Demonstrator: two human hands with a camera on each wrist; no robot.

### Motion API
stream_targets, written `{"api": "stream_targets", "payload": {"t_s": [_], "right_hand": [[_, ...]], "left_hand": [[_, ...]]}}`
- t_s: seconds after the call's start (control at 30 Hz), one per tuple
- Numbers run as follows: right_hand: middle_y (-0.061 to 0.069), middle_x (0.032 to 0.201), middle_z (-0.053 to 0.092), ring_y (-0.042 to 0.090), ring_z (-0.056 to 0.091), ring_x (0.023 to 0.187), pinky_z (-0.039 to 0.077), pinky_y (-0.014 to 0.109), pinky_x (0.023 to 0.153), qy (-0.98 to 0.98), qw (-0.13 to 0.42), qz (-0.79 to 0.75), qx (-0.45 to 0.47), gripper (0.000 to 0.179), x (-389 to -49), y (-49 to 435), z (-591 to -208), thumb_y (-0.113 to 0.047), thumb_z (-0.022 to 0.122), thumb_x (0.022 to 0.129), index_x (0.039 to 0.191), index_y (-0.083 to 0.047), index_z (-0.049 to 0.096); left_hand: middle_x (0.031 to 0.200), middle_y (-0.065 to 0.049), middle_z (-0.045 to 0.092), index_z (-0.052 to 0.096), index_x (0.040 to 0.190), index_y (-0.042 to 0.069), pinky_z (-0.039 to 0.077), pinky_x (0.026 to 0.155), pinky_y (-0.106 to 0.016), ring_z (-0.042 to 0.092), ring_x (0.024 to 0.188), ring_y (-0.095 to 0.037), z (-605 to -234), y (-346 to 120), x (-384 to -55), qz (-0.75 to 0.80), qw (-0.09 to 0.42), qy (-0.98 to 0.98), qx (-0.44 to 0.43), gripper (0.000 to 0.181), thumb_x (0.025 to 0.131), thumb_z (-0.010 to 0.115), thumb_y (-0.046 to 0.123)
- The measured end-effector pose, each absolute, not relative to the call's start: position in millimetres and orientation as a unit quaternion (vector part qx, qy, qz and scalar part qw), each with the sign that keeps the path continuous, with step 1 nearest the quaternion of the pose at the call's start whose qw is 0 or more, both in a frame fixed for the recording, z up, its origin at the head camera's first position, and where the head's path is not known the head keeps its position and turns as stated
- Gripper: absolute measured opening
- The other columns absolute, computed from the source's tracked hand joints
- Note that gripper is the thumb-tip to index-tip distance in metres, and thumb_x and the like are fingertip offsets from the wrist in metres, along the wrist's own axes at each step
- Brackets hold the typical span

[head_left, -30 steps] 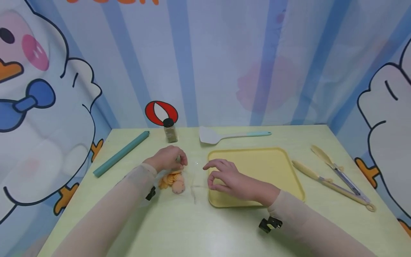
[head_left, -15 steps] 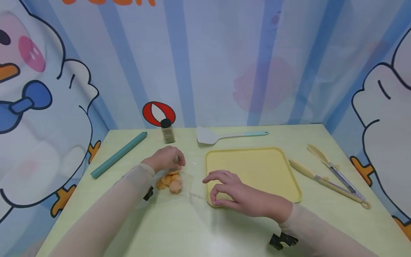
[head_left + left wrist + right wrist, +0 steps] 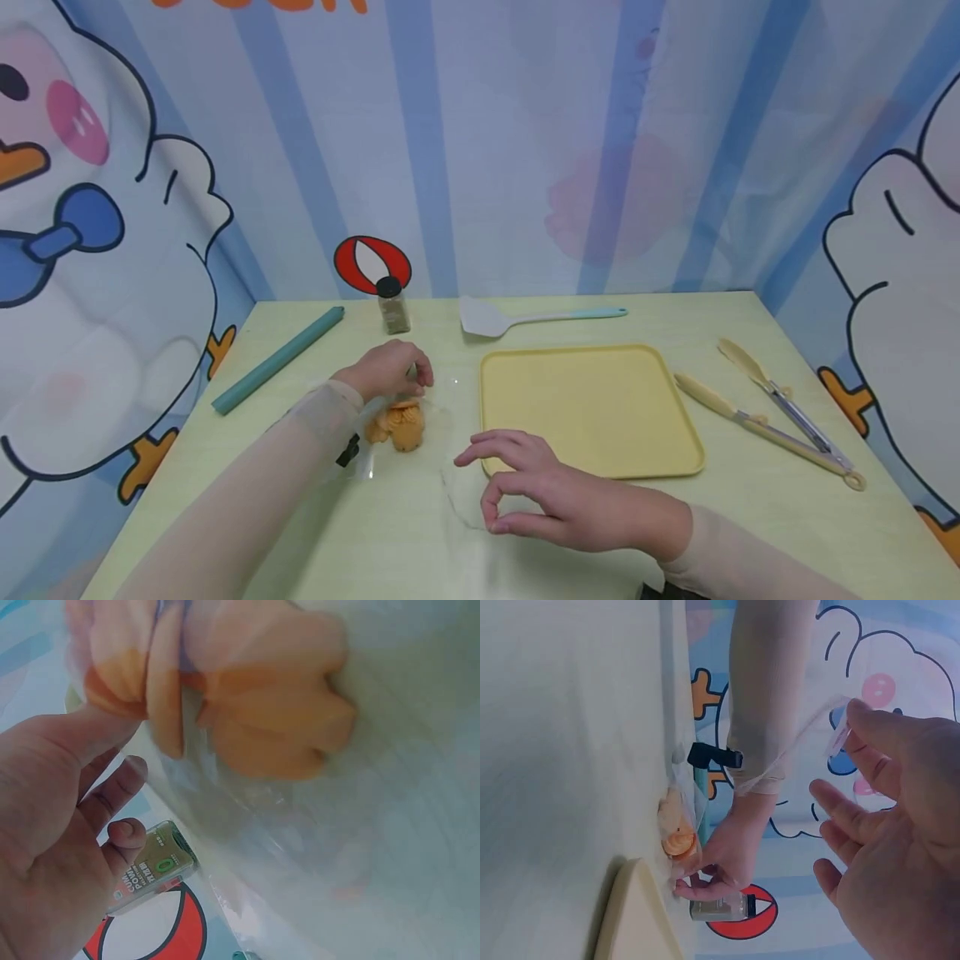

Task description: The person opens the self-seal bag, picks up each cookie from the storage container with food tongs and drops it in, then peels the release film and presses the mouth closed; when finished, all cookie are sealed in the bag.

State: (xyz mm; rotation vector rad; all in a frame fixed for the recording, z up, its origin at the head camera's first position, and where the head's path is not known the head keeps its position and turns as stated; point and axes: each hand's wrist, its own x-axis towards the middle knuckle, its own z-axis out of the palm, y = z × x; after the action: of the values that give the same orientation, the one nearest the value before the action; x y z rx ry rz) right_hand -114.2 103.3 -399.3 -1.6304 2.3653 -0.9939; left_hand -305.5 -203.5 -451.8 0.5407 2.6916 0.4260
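A clear plastic bag (image 3: 255, 832) lies on the table, with thin, round orange slices (image 3: 405, 427) bunched inside it. My left hand (image 3: 386, 369) holds the bag at its far side, beside the slices; in the left wrist view the thumb lies against them through the film. Between thumb and forefinger, my right hand (image 3: 558, 500) pinches a thin edge of the bag, stretched toward the front of the tray, while its other fingers are spread. The right wrist view shows this strip of film (image 3: 799, 742) running from the fingertips back toward the left arm.
A yellow tray (image 3: 592, 408) lies just beyond my right hand. Behind are a spice jar (image 3: 393, 307) with a black lid and a white spatula (image 3: 487, 317). A teal roll (image 3: 277, 361) lies at left, yellow tongs (image 3: 780, 429) at right.
The right hand has moved off the tray toward the table's front, drawing the bag's edge along. The slices look more bunched. My left hand has stayed in place.
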Motion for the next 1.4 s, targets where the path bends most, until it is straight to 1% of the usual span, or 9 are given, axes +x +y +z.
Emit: {"api": "stream_targets", "payload": {"t_s": [0.23,0.3,0.47,0.6,0.73,0.93,1.07,1.23,1.4], "right_hand": [[-0.006,0.150,0.048,0.030,0.034,0.149,0.030,0.062,0.111,0.820,0.008,-0.297,-0.489,0.010,-111,119,-419,-0.031,0.067,0.102,0.094,-0.032,0.061],[-0.006,0.149,0.049,0.031,0.034,0.149,0.030,0.063,0.110,0.836,0.003,-0.289,-0.466,0.013,-112,128,-428,-0.029,0.071,0.100,0.092,-0.034,0.061],[-0.001,0.146,0.054,0.033,0.037,0.147,0.030,0.065,0.109,0.868,0.002,-0.271,-0.417,0.021,-116,150,-450,-0.023,0.079,0.092,0.086,-0.035,0.063],[0.002,0.143,0.058,0.036,0.041,0.143,0.031,0.066,0.106,0.885,-0.025,-0.249,-0.392,0.025,-119,168,-467,-0.020,0.084,0.086,0.080,-0.035,0.065],[0.000,0.143,0.060,0.037,0.042,0.142,0.030,0.064,0.105,0.899,-0.052,-0.218,-0.376,0.026,-123,185,-479,-0.020,0.086,0.082,0.076,-0.035,0.066],[0.000,0.144,0.060,0.036,0.042,0.143,0.029,0.062,0.105,0.911,-0.062,-0.185,-0.362,0.028,-125,203,-483,-0.020,0.088,0.079,0.073,-0.037,0.067],[0.000,0.144,0.060,0.036,0.043,0.142,0.029,0.061,0.104,0.914,-0.059,-0.194,-0.352,0.031,-127,207,-480,-0.017,0.089,0.076,0.074,-0.039,0.067],[0.002,0.146,0.059,0.035,0.045,0.141,0.029,0.062,0.104,0.913,-0.041,-0.227,-0.337,0.035,-127,214,-473,-0.013,0.088,0.074,0.080,-0.040,0.068],[0.006,0.143,0.060,0.035,0.051,0.133,0.031,0.060,0.102,0.906,-0.053,-0.260,-0.331,0.039,-129,221,-471,-0.011,0.092,0.073,0.087,-0.038,0.068]], "left_hand": [[0.094,0.007,0.072,0.077,0.094,0.025,0.055,0.096,-0.041,0.062,0.095,-0.018,-455,-204,-307,0.152,0.180,0.952,0.193,0.013,0.089,0.082,0.013],[0.095,0.007,0.072,0.077,0.095,0.024,0.055,0.096,-0.041,0.062,0.095,-0.018,-454,-204,-306,0.153,0.179,0.952,0.196,0.013,0.089,0.082,0.013],[0.095,0.006,0.073,0.077,0.096,0.022,0.055,0.097,-0.042,0.062,0.095,-0.018,-449,-203,-302,0.150,0.177,0.952,0.199,0.012,0.089,0.082,0.012],[0.097,0.006,0.073,0.077,0.097,0.021,0.054,0.098,-0.042,0.062,0.097,-0.019,-447,-202,-301,0.151,0.181,0.952,0.195,0.012,0.090,0.081,0.012],[0.099,0.006,0.073,0.078,0.098,0.022,0.054,0.099,-0.043,0.061,0.099,-0.020,-449,-201,-301,0.151,0.184,0.953,0.186,0.012,0.090,0.081,0.014],[0.099,0.007,0.074,0.078,0.097,0.024,0.054,0.099,-0.042,0.062,0.099,-0.020,-450,-201,-303,0.150,0.180,0.955,0.179,0.012,0.089,0.082,0.015],[0.100,0.006,0.074,0.079,0.098,0.023,0.054,0.098,-0.043,0.062,0.098,-0.021,-448,-203,-304,0.152,0.181,0.954,0.182,0.012,0.090,0.082,0.015],[0.099,0.006,0.074,0.079,0.097,0.023,0.054,0.098,-0.042,0.062,0.098,-0.020,-447,-203,-302,0.151,0.181,0.954,0.184,0.012,0.090,0.082,0.015],[0.099,0.006,0.074,0.078,0.097,0.023,0.054,0.098,-0.042,0.062,0.097,-0.019,-447,-202,-301,0.149,0.185,0.954,0.185,0.011,0.089,0.082,0.016]]}}
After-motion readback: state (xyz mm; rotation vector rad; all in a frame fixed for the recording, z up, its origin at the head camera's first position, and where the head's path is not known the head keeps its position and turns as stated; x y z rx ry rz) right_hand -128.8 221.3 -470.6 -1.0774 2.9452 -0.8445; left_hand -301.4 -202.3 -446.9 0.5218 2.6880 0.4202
